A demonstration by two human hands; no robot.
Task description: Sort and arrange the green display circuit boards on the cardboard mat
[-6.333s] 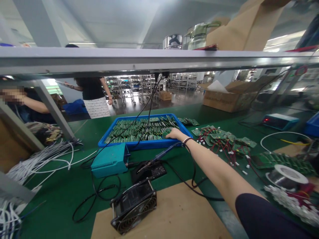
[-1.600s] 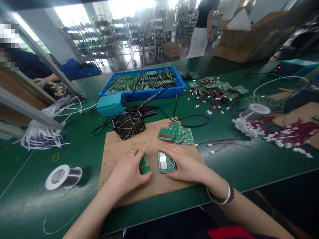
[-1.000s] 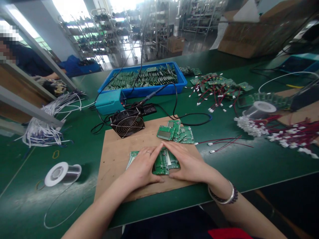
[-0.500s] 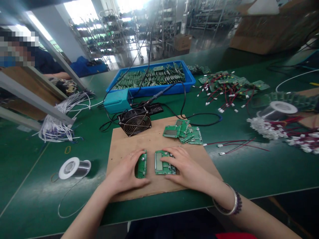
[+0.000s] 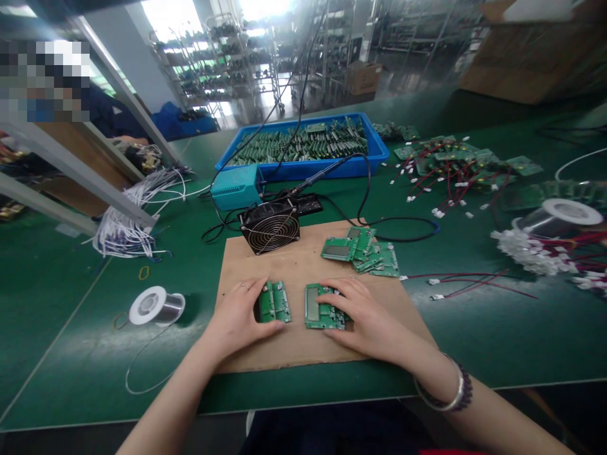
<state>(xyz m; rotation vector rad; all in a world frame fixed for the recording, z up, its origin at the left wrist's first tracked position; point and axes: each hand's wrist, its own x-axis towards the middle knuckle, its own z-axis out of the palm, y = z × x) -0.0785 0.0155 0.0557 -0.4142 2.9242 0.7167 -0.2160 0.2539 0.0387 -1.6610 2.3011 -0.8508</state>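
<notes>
My left hand [image 5: 244, 309] is curled round green circuit boards [image 5: 275, 302], thumb at the near edge and fingers at the far edge. Two boards seem to lie side by side there, partly under the palm. To the right, my right hand [image 5: 358, 309] grips another circuit board with a grey display [image 5: 312, 304], its fingers across the top and the thumb at the near edge. The right part of that board is hidden by the fingers. Both hands rest low over a brown cardboard sheet [image 5: 294, 351], with a narrow gap between the boards.
Behind the hands lie a pile of circuit boards [image 5: 363, 251] and a black fan [image 5: 271, 229]. A soldering iron [image 5: 315, 179] rests by a teal box [image 5: 236, 187]. Farther back is a blue bin [image 5: 303, 165] of boards. A solder spool [image 5: 156, 306] stands left; wired boards [image 5: 455, 161] lie right.
The boards at my left hand now show more of their faces, lying flatter than before. My right hand keeps its hold on the display board. The whole view has shifted slightly.
</notes>
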